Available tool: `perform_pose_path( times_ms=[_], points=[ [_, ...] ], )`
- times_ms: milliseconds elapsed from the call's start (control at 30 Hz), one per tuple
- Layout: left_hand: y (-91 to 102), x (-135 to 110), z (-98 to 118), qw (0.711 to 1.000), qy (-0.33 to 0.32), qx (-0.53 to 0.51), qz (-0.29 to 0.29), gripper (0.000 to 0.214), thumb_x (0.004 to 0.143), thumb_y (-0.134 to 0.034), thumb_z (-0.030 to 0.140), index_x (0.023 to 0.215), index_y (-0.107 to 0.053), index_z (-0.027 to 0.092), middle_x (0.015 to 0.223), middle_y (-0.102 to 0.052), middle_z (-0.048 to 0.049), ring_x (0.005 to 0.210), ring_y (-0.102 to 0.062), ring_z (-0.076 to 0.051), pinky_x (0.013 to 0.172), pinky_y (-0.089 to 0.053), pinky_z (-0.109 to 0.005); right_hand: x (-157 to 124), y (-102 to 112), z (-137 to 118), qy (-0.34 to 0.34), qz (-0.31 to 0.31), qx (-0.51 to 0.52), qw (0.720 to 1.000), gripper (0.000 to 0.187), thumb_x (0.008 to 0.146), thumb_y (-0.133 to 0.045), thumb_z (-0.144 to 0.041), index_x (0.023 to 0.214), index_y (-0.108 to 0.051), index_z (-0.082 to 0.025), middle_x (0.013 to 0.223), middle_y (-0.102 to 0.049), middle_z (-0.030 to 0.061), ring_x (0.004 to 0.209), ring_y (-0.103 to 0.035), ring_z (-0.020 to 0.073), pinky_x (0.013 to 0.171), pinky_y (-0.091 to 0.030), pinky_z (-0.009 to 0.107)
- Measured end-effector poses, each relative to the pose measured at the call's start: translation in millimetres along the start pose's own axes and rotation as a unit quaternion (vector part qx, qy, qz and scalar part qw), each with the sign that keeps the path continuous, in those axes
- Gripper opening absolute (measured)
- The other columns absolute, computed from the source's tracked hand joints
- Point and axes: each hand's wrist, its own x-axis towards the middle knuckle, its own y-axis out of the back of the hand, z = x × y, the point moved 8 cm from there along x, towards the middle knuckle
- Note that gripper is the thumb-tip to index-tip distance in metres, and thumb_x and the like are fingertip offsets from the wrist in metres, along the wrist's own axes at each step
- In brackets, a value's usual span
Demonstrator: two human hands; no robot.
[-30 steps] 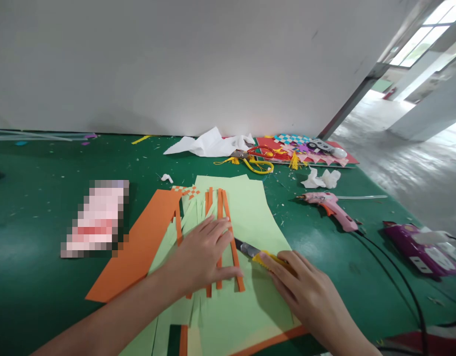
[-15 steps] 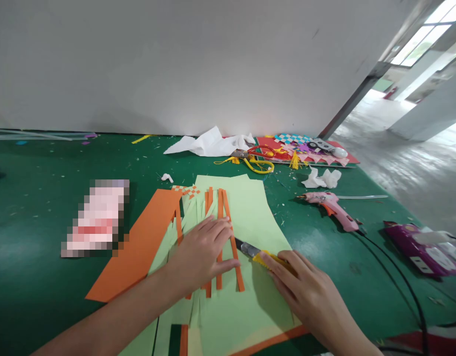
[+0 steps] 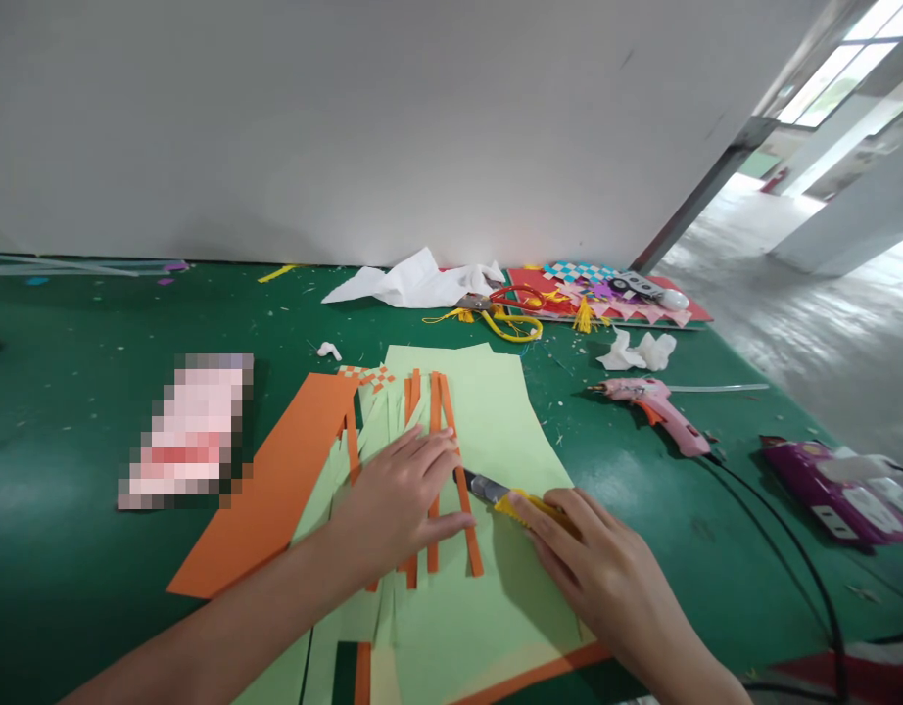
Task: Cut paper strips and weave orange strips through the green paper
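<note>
My right hand [image 3: 605, 563] is closed round the yellow handle of a utility knife [image 3: 488, 490]. The knife's blade points left, and its tip reaches the edge of an orange paper strip [image 3: 471, 534]. With fingers stretched out, my left hand [image 3: 400, 485] lies flat over several orange strips and covers their middle parts. Under both hands is a light green sheet of paper [image 3: 496, 411], with narrow green cut strips [image 3: 385, 431] along its left side. A wide orange sheet [image 3: 275, 490] lies left of my left hand, and a small orange-and-green checkered woven piece [image 3: 368, 376] rests above it.
Red-and-yellow-handled scissors [image 3: 502, 311] and white tissue [image 3: 414, 282] lie by the wall. To the right are a pink glue gun [image 3: 661, 411], its black cable and a purple power strip [image 3: 826, 490]. A pixelated pink object [image 3: 191, 431] lies left. Decorated red card [image 3: 529, 289] sits at the back right.
The knife and my right hand have shifted slightly left, bringing the blade tip to the strip. My left hand stays in place.
</note>
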Motion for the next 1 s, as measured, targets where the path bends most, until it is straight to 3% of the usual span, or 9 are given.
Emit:
perform_pose_path(
  times_ms=[1000],
  points=[
    [-2.0,1,-2,1.000,0.016,-0.011,-0.020,0.047,0.083,-0.052,0.056,0.110,-0.057,0.017,0.121,-0.061,-0.0099,0.118,-0.053,-0.027,0.107,-0.036,-0.047,-5,-2,3,-0.012,-0.007,0.002,1.000,0.031,0.094,-0.043,-0.021,0.120,-0.058,-0.021,0.091,-0.058,0.0091,0.078,-0.058,0.0179,0.071,-0.054,0.033]
  ],
)
